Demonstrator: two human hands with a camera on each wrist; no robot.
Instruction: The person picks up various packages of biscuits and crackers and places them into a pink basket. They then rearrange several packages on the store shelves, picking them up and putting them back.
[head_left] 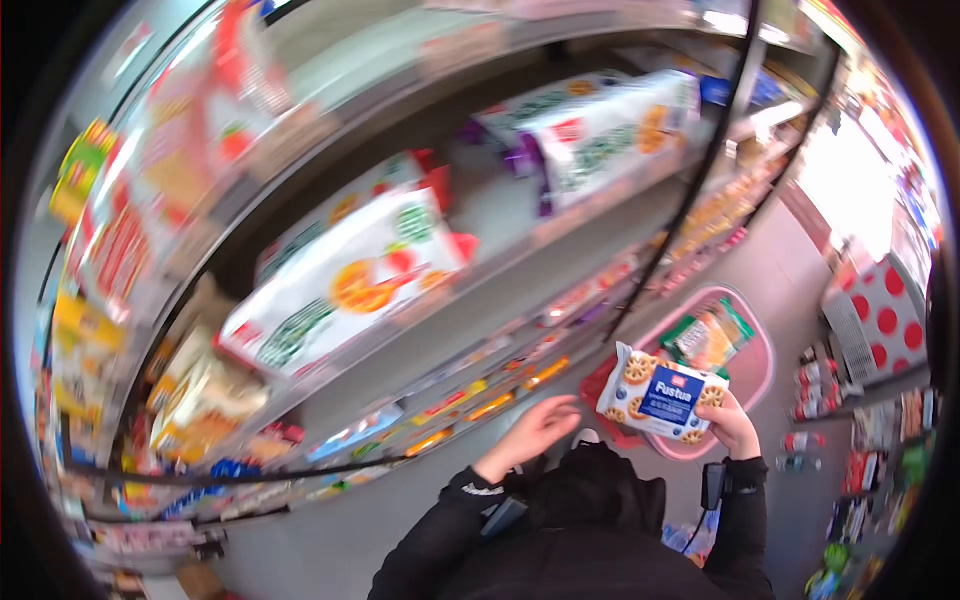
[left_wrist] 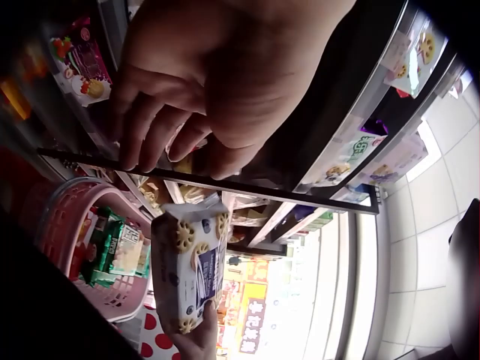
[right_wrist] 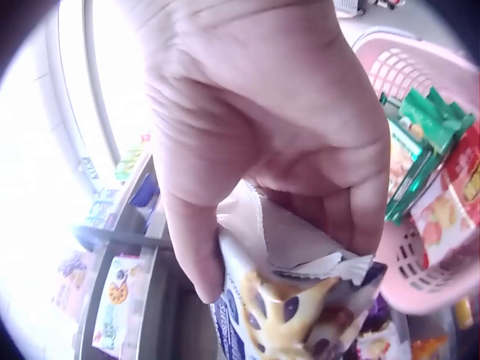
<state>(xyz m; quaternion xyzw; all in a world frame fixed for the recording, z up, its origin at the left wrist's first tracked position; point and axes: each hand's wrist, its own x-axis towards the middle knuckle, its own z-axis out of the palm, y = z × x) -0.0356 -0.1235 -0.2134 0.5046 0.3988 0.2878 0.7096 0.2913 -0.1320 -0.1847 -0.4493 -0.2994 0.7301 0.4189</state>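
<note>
In the head view my right hand (head_left: pixel 735 425) grips one end of a white and blue cookie packet (head_left: pixel 665 393) labelled Fustua, thumb on its printed face. The right wrist view shows the thumb and fingers on either side of the packet's sealed end (right_wrist: pixel 315 266). Behind the packet is a pink basket (head_left: pixel 768 345), with a green snack packet (head_left: pixel 712 333) inside it. My left hand (head_left: pixel 543 428) hangs in the air left of the cookie packet, holding nothing. Its fingers are loosely bent in the left wrist view, in front of the shelving.
Shelves on the left carry white cookie packets (head_left: pixel 345 285) and purple-ended packets (head_left: pixel 615 135). Dark shelf bars (head_left: pixel 690 190) stand close by. A red-dotted box (head_left: pixel 880 315) and more goods line the right side. The basket also holds a red packet (right_wrist: pixel 450 199).
</note>
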